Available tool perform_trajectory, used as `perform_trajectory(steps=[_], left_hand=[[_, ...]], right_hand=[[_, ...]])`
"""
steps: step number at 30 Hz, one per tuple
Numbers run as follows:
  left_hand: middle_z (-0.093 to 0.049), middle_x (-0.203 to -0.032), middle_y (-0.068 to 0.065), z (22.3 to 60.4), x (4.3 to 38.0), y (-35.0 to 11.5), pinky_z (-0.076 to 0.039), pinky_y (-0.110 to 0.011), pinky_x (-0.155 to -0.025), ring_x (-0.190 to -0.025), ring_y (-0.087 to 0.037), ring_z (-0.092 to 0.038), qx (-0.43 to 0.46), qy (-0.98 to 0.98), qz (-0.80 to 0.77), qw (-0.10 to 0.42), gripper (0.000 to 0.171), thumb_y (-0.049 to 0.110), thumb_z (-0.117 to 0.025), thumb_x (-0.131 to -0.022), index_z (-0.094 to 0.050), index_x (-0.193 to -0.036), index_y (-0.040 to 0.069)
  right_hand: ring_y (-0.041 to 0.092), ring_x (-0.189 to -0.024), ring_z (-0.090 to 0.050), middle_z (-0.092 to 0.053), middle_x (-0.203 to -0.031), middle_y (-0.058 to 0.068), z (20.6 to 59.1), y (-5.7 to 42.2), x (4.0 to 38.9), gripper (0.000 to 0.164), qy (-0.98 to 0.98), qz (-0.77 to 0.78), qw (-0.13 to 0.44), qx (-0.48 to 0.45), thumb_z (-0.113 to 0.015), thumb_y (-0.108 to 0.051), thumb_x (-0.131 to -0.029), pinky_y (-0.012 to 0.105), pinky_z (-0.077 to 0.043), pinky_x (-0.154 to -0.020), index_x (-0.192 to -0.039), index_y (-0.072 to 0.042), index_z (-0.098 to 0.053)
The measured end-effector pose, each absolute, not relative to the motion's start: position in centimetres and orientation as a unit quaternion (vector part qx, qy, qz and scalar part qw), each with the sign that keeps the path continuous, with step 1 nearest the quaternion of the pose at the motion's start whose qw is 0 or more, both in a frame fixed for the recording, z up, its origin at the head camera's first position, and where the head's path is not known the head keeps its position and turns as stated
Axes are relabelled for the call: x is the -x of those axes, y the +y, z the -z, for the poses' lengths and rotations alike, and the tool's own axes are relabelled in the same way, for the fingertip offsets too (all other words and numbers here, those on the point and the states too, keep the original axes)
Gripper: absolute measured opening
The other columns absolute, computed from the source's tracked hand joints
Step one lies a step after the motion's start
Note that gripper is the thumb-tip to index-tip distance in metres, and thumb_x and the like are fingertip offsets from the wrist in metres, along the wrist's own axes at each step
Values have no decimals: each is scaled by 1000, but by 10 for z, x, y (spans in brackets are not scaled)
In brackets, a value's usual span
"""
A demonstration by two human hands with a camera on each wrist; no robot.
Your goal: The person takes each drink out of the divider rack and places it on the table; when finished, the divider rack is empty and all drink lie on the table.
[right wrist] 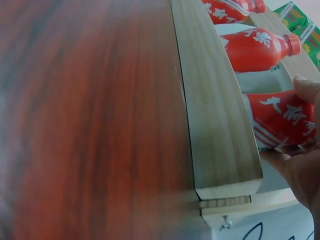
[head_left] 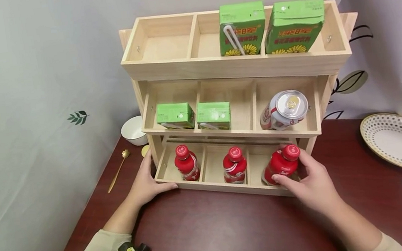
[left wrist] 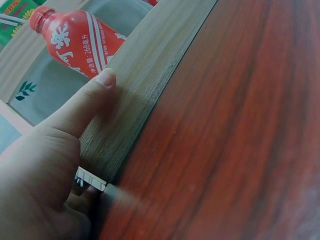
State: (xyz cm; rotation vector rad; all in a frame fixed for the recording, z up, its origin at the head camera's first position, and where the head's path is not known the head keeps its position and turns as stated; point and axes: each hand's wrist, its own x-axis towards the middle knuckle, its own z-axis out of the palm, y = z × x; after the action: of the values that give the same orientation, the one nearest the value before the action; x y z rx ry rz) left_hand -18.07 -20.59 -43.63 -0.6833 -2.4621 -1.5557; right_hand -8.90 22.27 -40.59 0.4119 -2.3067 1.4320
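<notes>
Grasped a red bottle (head_left: 279,164) in the right hand (head_left: 314,183), at the right end of the bottom tier (head_left: 208,184) of the wooden shelf (head_left: 235,67). Gripped the same tier at its left end with the left hand (head_left: 149,186), near another red bottle (head_left: 188,164).

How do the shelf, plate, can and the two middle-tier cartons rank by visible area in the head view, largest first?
1. Shelf
2. Plate
3. Can
4. Left carton and right carton: too alike to rank.
</notes>
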Motion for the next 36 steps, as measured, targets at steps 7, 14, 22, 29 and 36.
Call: perform_trajectory(steps=[7,14,22,29,36], left_hand=[[-38,-144,-16,436,179,-206,-35,-27,-101,-128,-32,-41,227,-822,517,78,127,17,-98,-49,-24,-153,11],[-37,-145,-13,437,179,-206,-32,-27,-103,-129,-27,-40,223,-827,511,77,128,19,-98,-50,-23,-153,13],[-36,-145,-14,437,179,-206,-32,-26,-102,-130,-26,-39,219,-830,508,77,128,20,-98,-50,-22,-153,13],[-36,-145,-13,437,179,-207,-34,-30,-101,-129,-27,-40,219,-830,509,73,128,20,-98,-51,-22,-154,13],[-35,-145,-14,437,179,-206,-34,-38,-102,-130,-28,-38,224,-829,507,75,128,19,-98,-52,-21,-154,12]], right_hand=[[13,-107,-59,-61,-124,2,393,230,85,83,-830,-501,203,-137,-87,6,-63,18,-48,-85,-137,-13,-53],[14,-106,-60,-60,-127,11,365,232,75,86,-822,-511,201,-151,-84,15,-61,19,-50,-81,-138,-7,-51],[9,-100,-63,-62,-122,5,346,248,69,87,-825,-512,212,-113,-81,22,-59,18,-50,-81,-137,-4,-52],[15,-102,-64,-61,-123,12,351,276,71,86,-828,-507,201,-128,-82,22,-57,19,-50,-81,-135,-1,-54],[13,-97,-66,-60,-124,11,342,304,66,81,-841,-500,154,-136,-79,22,-61,22,-53,-74,-134,1,-51]])
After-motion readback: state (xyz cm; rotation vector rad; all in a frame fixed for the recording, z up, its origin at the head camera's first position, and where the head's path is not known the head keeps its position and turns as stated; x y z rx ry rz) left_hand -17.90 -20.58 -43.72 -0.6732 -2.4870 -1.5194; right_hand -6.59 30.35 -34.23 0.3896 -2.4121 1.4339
